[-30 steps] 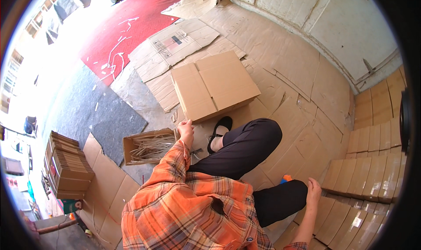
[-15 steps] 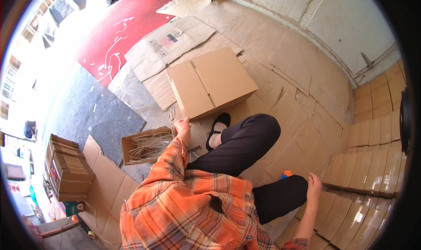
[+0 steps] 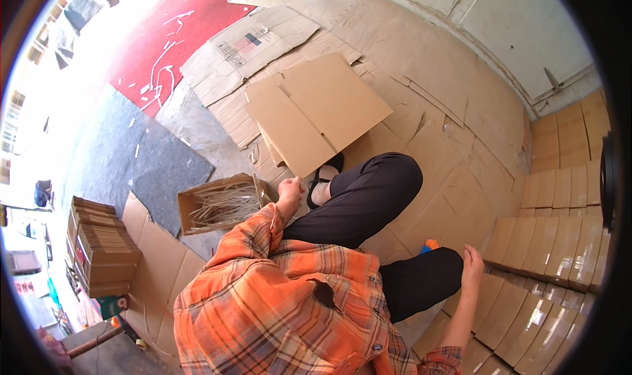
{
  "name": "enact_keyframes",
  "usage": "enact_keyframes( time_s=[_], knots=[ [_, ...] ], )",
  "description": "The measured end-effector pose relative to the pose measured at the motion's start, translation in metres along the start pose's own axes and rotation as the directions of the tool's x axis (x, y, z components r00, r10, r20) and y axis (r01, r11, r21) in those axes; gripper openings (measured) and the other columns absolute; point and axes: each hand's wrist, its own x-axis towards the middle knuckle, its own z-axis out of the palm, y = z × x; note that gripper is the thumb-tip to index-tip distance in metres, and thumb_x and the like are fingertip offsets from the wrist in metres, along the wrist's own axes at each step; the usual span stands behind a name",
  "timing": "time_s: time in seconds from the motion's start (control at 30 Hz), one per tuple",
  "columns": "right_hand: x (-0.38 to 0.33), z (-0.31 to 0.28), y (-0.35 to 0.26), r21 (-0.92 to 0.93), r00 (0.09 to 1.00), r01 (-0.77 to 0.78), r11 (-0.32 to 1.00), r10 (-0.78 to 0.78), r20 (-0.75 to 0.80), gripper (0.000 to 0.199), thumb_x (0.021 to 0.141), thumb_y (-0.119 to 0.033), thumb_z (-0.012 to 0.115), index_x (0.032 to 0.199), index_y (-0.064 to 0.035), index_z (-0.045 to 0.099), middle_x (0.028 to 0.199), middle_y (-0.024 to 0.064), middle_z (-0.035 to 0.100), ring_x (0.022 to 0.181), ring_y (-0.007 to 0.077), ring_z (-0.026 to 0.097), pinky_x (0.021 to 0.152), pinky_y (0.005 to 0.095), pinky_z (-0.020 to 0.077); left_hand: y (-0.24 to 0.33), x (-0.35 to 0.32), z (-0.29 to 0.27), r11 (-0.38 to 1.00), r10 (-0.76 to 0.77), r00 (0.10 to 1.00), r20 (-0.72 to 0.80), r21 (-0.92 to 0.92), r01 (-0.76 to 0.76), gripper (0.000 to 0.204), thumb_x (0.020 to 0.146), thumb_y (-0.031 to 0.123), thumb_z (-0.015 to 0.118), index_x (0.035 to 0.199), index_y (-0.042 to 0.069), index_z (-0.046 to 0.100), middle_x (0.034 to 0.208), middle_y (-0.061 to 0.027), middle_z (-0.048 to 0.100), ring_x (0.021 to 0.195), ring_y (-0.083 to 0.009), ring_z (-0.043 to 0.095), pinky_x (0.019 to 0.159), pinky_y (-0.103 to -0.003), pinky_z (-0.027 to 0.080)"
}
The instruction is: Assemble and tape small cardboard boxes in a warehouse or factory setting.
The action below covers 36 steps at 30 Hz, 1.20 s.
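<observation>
Beside our left hand [image 3: 289,192], which hangs loosely curled and pinches nothing we can make out, an open tray [image 3: 220,204] of pale strips lies just to its left on the cardboard floor [image 3: 447,99]. Just ahead of that hand sits a folded box [image 3: 316,112], its flaps shut and its near edge close above the knuckles. Just right of the hand is our foot in a black sandal [image 3: 324,177], and beyond it our bent knee in dark trousers [image 3: 375,197]. Our right hand [image 3: 472,268] rests open, palm down, against the thigh, well apart from the box; we cannot tell whether it presses on anything. Just left of it a small orange-and-blue thing [image 3: 429,245] peeks out by the leg. Right of that hand, rows of glossy flattened cartons [image 3: 559,243] lie stacked.
</observation>
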Motion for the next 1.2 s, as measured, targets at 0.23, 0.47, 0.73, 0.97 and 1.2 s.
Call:
enact_keyframes(
  time_s=[0.23, 0.47, 0.73, 0.97, 1.2],
  knots=[
    [0.0, 0.0, -0.007, -0.009, 1.0, -0.001, 1.0, 0.001, -0.009, 0.022, 0.088, -0.012, 0.052, 0.103, 0.0012, 0.061, 0.103, 0.0178, 0.062, 0.098, 0.0317, 0.058, 0.087, 0.0355, 0.044, 0.034, 0.014, -0.01, 0.986, -0.081, 0.994, 0.068, -0.139, 0.09, 0.052, 0.078, 0.057, 0.062, 0.108, 0.015, 0.05, 0.099, -0.002, 0.052, 0.089, -0.0164, 0.051, 0.072, -0.04, 0.041],
    [0.002, 0.005, 0.001, -0.03, 0.999, 0.036, 0.999, -0.037, -0.026, 0.021, 0.089, -0.012, 0.052, 0.104, -0.0003, 0.062, 0.1, 0.0161, 0.064, 0.095, 0.027, 0.061, 0.083, 0.0323, 0.0456, 0.072, 0.009, 0.006, 0.917, -0.121, 0.929, 0.351, -0.318, 0.239, 0.063, 0.076, 0.065, 0.059, 0.113, 0.015, 0.055, 0.098, -0.0036, 0.061, 0.084, -0.0168, 0.057, 0.074, -0.039, 0.044],
    [0.005, 0.005, -0.002, -0.034, 0.999, 0.012, 0.999, -0.013, -0.032, 0.022, 0.089, -0.014, 0.052, 0.104, -0.0006, 0.061, 0.102, 0.0166, 0.063, 0.096, 0.0287, 0.06, 0.084, 0.0332, 0.0449, 0.14, -0.025, 0.038, 0.966, 0.257, 0.886, 0.385, -0.106, -0.234, 0.044, 0.085, 0.041, 0.059, 0.106, 0.002, 0.06, 0.09, -0.0078, 0.065, 0.077, -0.0195, 0.062, 0.068, -0.029, 0.048],
    [-0.001, -0.001, -0.019, -0.079, 0.997, 0.037, 0.996, -0.042, -0.063, 0.023, 0.087, -0.013, 0.054, 0.104, 0.0008, 0.061, 0.102, 0.0178, 0.062, 0.1, 0.0316, 0.057, 0.087, 0.0354, 0.044, 0.185, -0.076, 0.051, 0.302, 0.719, 0.515, 0.467, 0.458, -0.836, 0.028, 0.081, 0.026, 0.06, 0.089, 0.0, 0.065, 0.08, -0.0116, 0.066, 0.078, -0.0279, 0.063, 0.07, -0.037, 0.048],
    [0.025, -0.025, -0.056, 0.465, 0.987, -0.143, 0.874, 0.162, 0.0, 0.033, 0.091, -0.028, 0.052, 0.11, -0.001, 0.059, 0.107, 0.0101, 0.063, 0.098, 0.0208, 0.06, 0.081, 0.0346, 0.0468, 0.215, -0.112, 0.051, -0.529, 0.646, -0.061, 0.761, 0.389, -0.754, 0.039, 0.07, 0.022, 0.064, 0.104, 0.003, 0.059, 0.078, -0.0086, 0.06, 0.078, -0.0247, 0.058, 0.083, -0.038, 0.039]
  ],
)
